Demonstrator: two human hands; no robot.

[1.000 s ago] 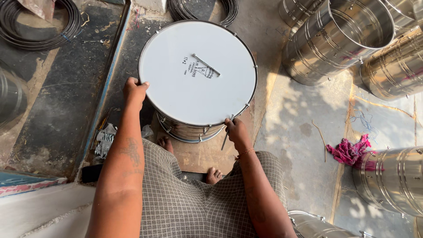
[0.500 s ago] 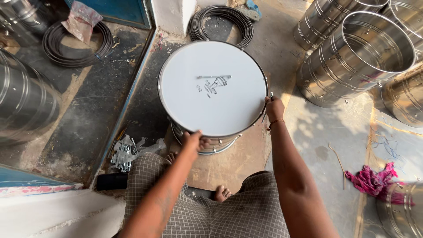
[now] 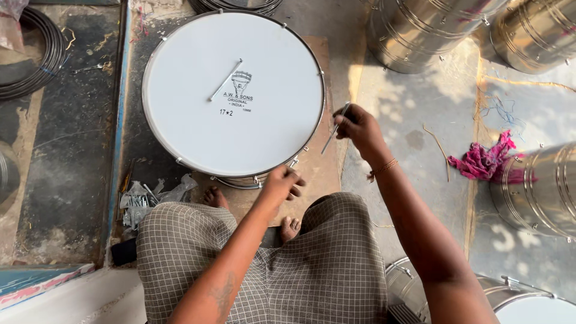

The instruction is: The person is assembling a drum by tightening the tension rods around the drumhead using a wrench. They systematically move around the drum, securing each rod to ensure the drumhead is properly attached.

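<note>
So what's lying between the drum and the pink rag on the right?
In the head view, the right hand with a thin metal rod sits beside the drum; beyond it, bare floor until the pink rag.

The drum stands on a board on the floor, just beyond the person's feet. A thin rod lies on its head. The right hand sits at the drum's right rim, the left hand at its near rim. Metal shells stand far right, a cloth to the right, coiled wire far left, and small hardware near left.
</note>
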